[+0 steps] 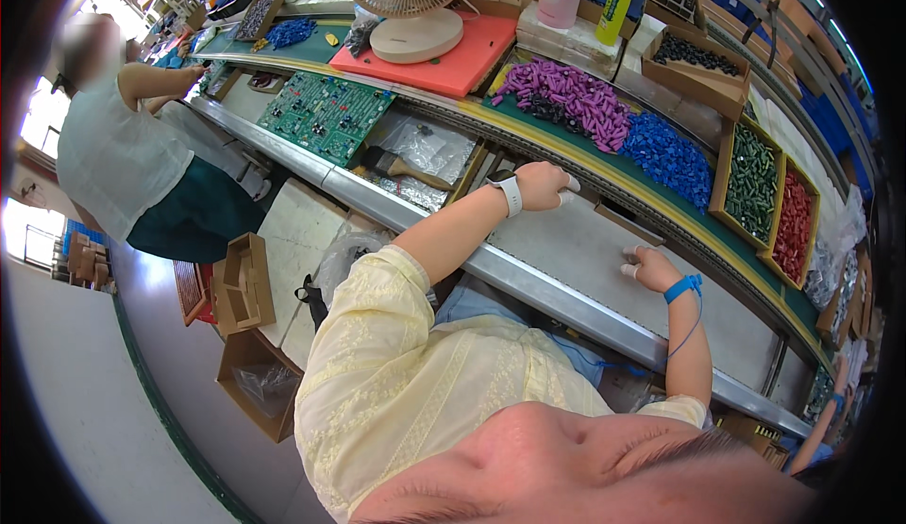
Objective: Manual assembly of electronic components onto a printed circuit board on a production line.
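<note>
My left hand (542,186), with a white band round the wrist, hovers at the far edge of the grey work track (576,241). Its fingers are curled, white covers show on the fingertips, and whatever they may hold is hidden. Lower and to the right, my right hand (655,269) hangs over the same track, a blue corded strap (683,287) on its wrist. Two of its covered fingertips stand apart with nothing visible between them. Beyond the hands lie heaps of purple parts (576,99) and blue parts (666,158).
A green circuit board (326,114) and a brush (406,167) lie on the left. Boxes of green parts (751,184) and red parts (795,222) stand at right. A fan (415,38) stands behind. A co-worker (142,137) stands far left. A metal rail (566,293) runs before me.
</note>
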The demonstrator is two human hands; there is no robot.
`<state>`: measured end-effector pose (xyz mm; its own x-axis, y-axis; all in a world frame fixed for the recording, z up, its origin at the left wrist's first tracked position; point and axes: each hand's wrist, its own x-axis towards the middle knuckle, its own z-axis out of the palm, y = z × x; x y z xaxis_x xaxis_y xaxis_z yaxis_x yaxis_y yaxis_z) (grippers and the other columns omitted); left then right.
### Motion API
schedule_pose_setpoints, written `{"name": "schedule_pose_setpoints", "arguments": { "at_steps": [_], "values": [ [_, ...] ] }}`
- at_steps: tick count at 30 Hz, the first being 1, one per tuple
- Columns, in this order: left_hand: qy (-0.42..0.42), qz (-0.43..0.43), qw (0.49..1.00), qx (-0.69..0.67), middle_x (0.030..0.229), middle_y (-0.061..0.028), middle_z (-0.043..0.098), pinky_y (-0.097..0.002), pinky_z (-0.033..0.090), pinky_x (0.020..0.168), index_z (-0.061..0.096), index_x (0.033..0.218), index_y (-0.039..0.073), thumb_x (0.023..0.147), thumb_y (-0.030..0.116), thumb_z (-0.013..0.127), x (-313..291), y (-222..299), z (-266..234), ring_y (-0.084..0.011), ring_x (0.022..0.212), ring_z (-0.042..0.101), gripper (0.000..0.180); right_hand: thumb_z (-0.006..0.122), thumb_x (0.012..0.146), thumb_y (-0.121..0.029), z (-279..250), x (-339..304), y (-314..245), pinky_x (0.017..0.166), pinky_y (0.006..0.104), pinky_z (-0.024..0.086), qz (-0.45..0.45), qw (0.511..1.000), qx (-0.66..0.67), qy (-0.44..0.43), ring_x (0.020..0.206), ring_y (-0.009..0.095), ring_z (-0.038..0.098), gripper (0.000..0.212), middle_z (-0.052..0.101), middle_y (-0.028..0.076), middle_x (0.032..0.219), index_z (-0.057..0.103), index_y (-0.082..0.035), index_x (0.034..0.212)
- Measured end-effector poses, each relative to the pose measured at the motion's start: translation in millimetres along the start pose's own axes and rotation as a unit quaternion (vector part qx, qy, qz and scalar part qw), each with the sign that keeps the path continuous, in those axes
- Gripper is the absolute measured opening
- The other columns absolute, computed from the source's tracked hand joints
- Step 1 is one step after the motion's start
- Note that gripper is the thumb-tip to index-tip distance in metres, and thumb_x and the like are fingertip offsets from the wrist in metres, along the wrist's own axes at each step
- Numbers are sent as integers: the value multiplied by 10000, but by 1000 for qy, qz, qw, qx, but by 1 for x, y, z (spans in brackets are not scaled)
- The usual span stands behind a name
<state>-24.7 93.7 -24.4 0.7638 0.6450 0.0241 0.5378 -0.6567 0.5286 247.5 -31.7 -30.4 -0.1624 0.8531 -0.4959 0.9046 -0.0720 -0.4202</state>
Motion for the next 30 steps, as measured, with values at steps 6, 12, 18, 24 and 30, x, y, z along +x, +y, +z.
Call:
{"name": "schedule_pose_setpoints", "arguments": {
  "at_steps": [6, 12, 18, 24, 30],
  "values": [
    [3, -65, 986, 154, 1009, -132, 625, -396, 473, 810, 589, 1123, 100, 793, 254, 574, -36, 0, -30, -305, 946, 585, 364, 634, 794, -238, -1, 0, -3, 865, 375, 449, 0, 1000, 13, 0, 987, 329, 580, 428, 601, 207, 1067, 552, -17, 1151],
    [326, -152, 884, 297, 1230, -212, 476, -471, 335, 965, 506, 1223, 99, 660, 210, 698, -136, -77, -103, -376, 1149, 432, 605, 618, 799, -234, -2, 1, -45, 843, 380, 457, -110, 989, 92, 26, 958, 325, 579, 407, 579, 204, 1076, 546, -17, 1136],
    [251, -401, 821, 319, 1356, -241, 338, -562, 228, 1012, 307, 1379, 162, 604, 229, 748, -199, -149, -122, -406, 1278, 277, 894, 548, 838, -249, -5, 78, -157, 861, 402, 431, -326, 944, -45, 6, 973, 341, 533, 337, 567, 184, 1004, 546, -32, 1095],
    [251, -412, 822, 303, 1361, -229, 343, -570, 211, 1016, 333, 1369, 178, 619, 207, 726, -209, -169, -128, -397, 1275, 297, 847, 575, 807, -239, 33, 178, -256, 859, 405, 435, -416, 904, -60, 76, 993, 325, 533, 339, 577, 168, 1002, 558, -24, 1069],
    [272, -419, 809, 310, 1351, -221, 359, -560, 220, 1018, 373, 1347, 155, 651, 203, 708, -230, -199, -133, -384, 1272, 307, 774, 597, 733, -160, 84, 234, -316, 808, 412, 452, -409, 903, -109, 75, 924, 321, 552, 263, 580, 181, 922, 560, -6, 942]
  ]
}}
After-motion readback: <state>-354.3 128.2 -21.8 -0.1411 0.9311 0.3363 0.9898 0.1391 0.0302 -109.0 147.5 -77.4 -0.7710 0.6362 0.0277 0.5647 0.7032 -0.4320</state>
